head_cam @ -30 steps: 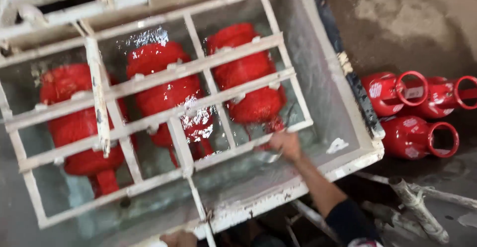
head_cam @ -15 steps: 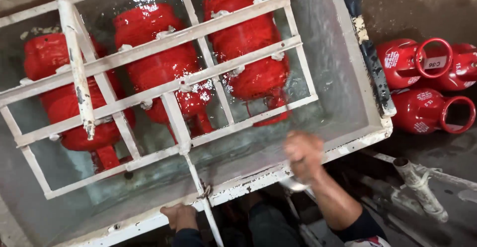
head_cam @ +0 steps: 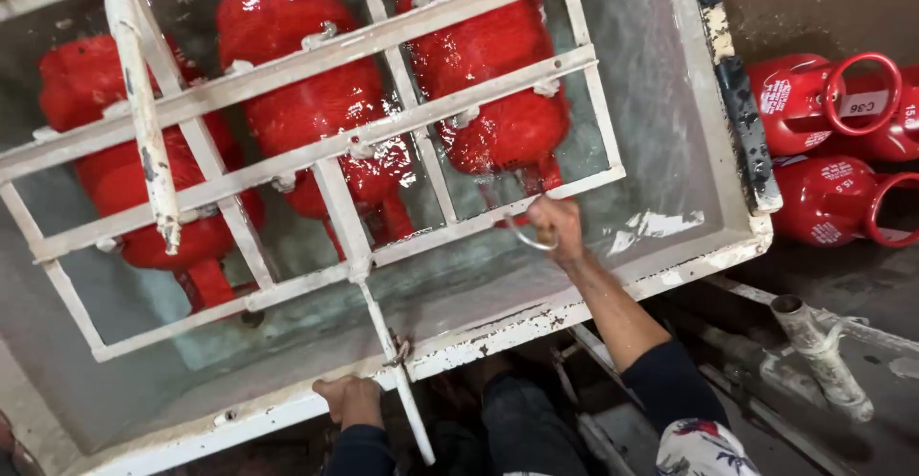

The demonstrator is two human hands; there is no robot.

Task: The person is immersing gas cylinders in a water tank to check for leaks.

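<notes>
Three red gas cylinders lie under water in a grey tank (head_cam: 685, 263): the left cylinder (head_cam: 115, 179), the middle cylinder (head_cam: 306, 93) and the right cylinder (head_cam: 488, 64). A white metal grid frame (head_cam: 316, 148) lies across them. My right hand (head_cam: 555, 225) reaches over the tank's front rim and is closed on a metal ring (head_cam: 522, 238) at the frame's front bar, below the right cylinder. My left hand (head_cam: 349, 397) curls over the tank's front rim, next to a white rod (head_cam: 407, 404) that runs down from the frame.
More red cylinders lie on the floor right of the tank, one upper (head_cam: 795, 102) and one lower (head_cam: 823, 203). A dark bar (head_cam: 732, 83) rests along the tank's right rim. A rusty pipe (head_cam: 814, 351) and metal bars lie on the wet floor at lower right.
My right hand left the frame's front bar, drew back to the tank rim, then reached in again and now grips the ring. My left hand stays on the rim.
</notes>
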